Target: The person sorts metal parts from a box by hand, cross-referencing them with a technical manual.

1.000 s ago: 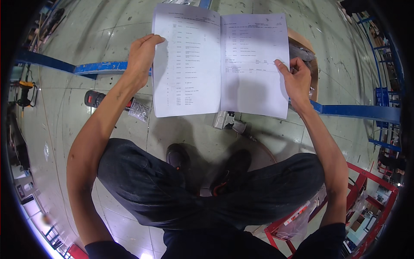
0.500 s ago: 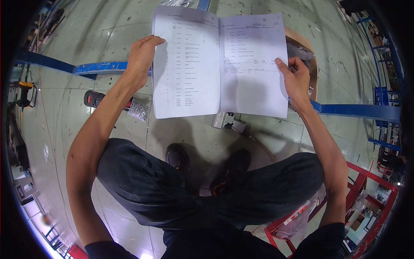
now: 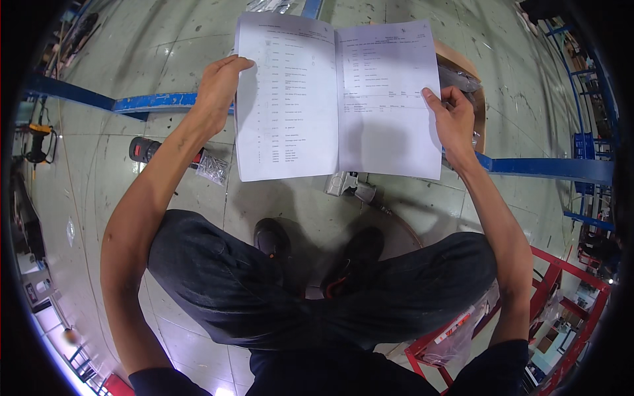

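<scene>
An open paper booklet (image 3: 389, 138) with printed lists on both pages is spread above the floor in front of me. My left hand (image 3: 221, 86) is closed on its left edge, the thumb lying over the page and the other fingers behind it. On the opposite edge, my right hand (image 3: 452, 119) pinches the right page with the thumb in front. Below the booklet, partly covered by it, an air tool (image 3: 353, 187) with a hose lies on the floor. To the left are a black and red cordless tool (image 3: 145, 151) and a clear bag of small metal parts (image 3: 212, 167).
A blue metal bar (image 3: 155, 103) crosses behind the booklet and continues as another blue length (image 3: 548, 169) on the right. Behind my right hand stands an open cardboard box (image 3: 481, 119) with wrapped parts. A red metal frame (image 3: 555, 277) is at the lower right. A yellow-black tool (image 3: 39, 142) hangs far left.
The booklet has shifted very slightly, its left page tilting a little to the right. Both hands keep their hold.
</scene>
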A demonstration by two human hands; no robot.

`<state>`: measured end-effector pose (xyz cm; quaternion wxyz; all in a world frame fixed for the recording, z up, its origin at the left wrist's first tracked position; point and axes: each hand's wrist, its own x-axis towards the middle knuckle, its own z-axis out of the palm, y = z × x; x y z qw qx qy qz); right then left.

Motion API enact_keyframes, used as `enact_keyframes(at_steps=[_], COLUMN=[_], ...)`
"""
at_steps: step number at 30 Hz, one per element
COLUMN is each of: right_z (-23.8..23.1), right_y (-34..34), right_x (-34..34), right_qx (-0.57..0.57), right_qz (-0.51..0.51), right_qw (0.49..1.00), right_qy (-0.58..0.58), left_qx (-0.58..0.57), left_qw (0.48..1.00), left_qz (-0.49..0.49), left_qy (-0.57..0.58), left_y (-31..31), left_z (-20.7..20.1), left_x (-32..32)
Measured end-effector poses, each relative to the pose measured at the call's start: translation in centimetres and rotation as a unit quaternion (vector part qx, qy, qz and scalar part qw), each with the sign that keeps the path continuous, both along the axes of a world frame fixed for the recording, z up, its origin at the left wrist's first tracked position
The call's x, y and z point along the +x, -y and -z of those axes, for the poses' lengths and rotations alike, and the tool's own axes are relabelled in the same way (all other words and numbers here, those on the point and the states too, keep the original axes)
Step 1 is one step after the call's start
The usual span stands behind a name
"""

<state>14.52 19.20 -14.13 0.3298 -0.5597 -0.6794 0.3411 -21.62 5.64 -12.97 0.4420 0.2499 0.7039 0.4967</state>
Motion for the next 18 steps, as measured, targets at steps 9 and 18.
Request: enact_keyframes(at_steps=[9,18], right_z=[0.41,0.28], right_y=[-0.26,-0.13], right_x=[0.08,-0.10], right_qx=[0.006,-0.001], right_qz=[-0.009,0.000], right_qw=[1.000,1.000], right_qy=[-0.007,-0.001], left_qx=[0.012,0.003], left_qw=[1.000,1.000], left_qz=[0.003,0.008], left_qy=[0.016,0.013], left_y=[0.02,-0.10], left_z=[0.23,0.47], left_x=[-0.01,-0.27])
